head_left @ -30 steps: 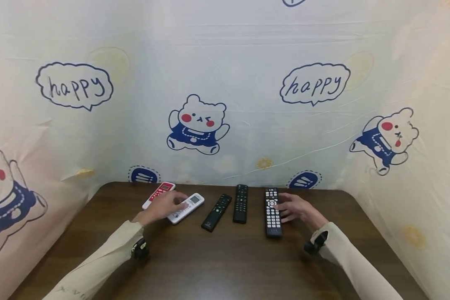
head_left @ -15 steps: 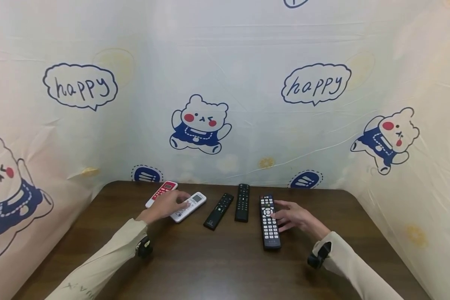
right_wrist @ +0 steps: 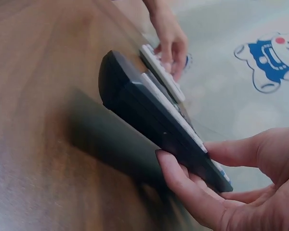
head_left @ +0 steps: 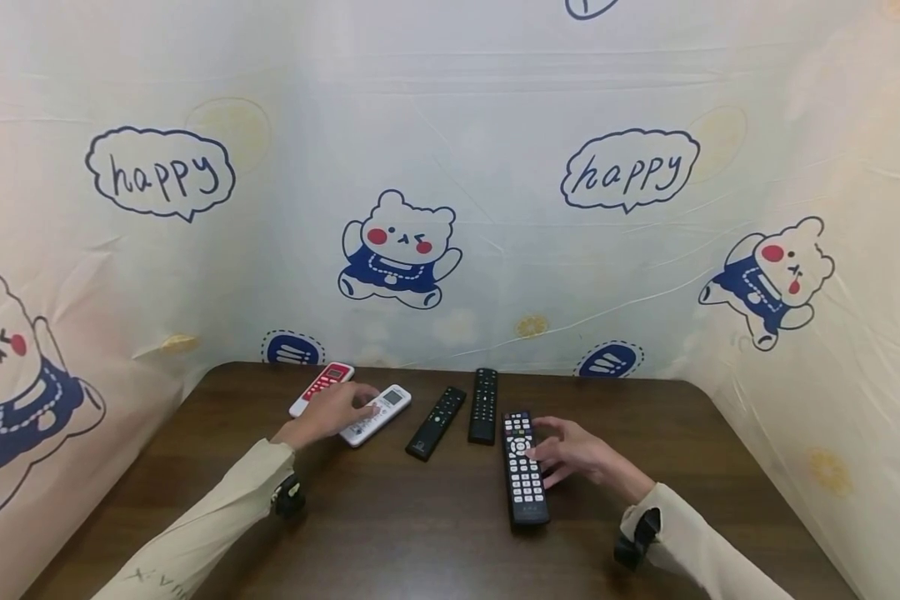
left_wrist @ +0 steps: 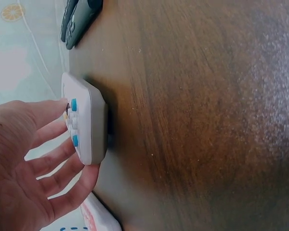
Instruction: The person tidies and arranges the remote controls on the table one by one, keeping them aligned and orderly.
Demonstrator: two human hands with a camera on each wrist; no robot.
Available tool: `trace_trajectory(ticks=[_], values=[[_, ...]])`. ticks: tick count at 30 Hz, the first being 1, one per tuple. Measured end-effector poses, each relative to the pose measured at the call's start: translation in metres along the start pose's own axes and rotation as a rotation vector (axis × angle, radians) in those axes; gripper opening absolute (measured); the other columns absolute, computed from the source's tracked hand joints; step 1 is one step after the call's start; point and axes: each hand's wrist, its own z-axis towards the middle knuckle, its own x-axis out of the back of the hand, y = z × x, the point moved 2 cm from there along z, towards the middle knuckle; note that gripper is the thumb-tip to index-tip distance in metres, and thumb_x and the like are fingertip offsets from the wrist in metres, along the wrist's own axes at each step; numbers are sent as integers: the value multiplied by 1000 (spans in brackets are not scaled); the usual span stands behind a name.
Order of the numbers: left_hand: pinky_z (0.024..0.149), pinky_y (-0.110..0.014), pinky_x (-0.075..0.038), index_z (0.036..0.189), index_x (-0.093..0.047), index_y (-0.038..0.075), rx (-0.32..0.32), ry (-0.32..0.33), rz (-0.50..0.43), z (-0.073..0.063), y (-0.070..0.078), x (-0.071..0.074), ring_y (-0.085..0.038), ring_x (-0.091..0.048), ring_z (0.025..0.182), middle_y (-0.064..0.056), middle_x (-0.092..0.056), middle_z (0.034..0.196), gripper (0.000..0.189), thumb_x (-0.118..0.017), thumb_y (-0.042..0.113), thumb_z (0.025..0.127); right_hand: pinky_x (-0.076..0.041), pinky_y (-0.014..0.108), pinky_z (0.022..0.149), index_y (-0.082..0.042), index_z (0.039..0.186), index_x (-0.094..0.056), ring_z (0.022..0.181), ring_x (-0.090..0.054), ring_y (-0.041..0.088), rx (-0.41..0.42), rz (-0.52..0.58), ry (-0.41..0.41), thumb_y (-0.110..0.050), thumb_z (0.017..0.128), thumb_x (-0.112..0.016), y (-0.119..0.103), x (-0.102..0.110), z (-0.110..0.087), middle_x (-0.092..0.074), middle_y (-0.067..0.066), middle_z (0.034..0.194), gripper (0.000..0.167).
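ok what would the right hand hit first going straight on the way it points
Past the remote in the right hand, likely the nearer loose black remote; height is unclear, so it might pass over.

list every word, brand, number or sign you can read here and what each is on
"happy": left speech bubble, patterned backdrop
"happy": right speech bubble, same backdrop
Strokes, perhaps "!!!": left blue badge, right blue badge
Top bubble: cut off, unreadable
Left sleeve: marks too small to read
White remote, red-and-white remote, left black remote, middle black remote, held black remote: markings too small or blurred
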Motion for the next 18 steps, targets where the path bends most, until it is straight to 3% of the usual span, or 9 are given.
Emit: trace_trajectory(ticks=[9,18], values=[[85,-45,-56,134,-70,8,6,6,3,-1,0,-1,-22,-66,95,-11,-74,114,40,-74,27,99,-66,43,71,10,157,-23,87,-70,26,9,-5,37,0,97,-70,6,-15,-4,-68,25,110,78],[88,-47,-57,135,-69,8,2,5,-9,-3,0,0,-23,-67,98,-12,-74,116,41,-74,27,99,-65,41,64,12,151,-36,82,-71,26,-17,-176,123,1,96,-71,2,-22,-5,-69,20,99,66]])
